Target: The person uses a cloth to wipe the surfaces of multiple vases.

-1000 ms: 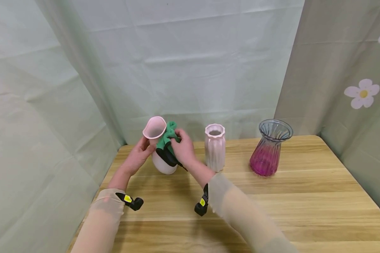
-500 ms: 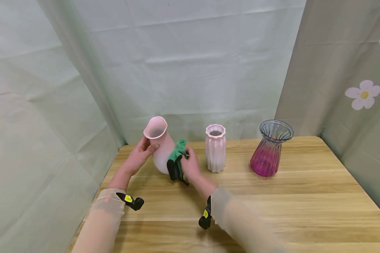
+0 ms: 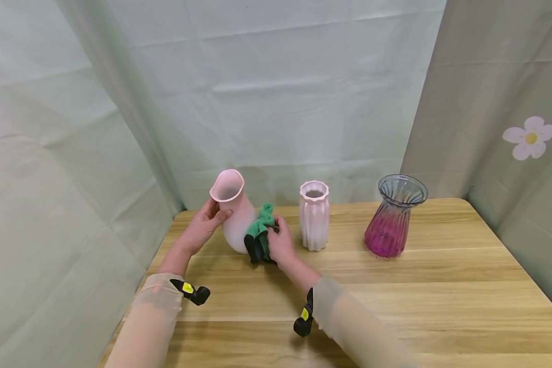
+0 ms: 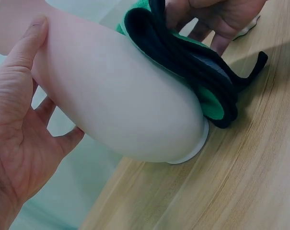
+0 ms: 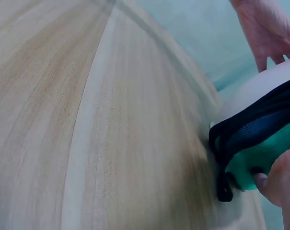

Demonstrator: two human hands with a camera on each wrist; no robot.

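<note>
Smooth pink vase [image 3: 234, 214] tilted; green-black cloth [image 3: 259, 236] pressed against belly.

A makeshift recording booth rather than a lived-in room. Pale green cloth sheets [image 3: 267, 92] hang as walls round a bare wooden surface [image 3: 441, 286]. A daisy-printed curtain [image 3: 510, 128] closes the right side.

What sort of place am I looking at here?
Probably a makeshift recording booth, not a home: pale green fabric sheets hang as walls around a bare wooden table, and three vases stand in a row, the pink vase being wiped with a green cloth.
</note>
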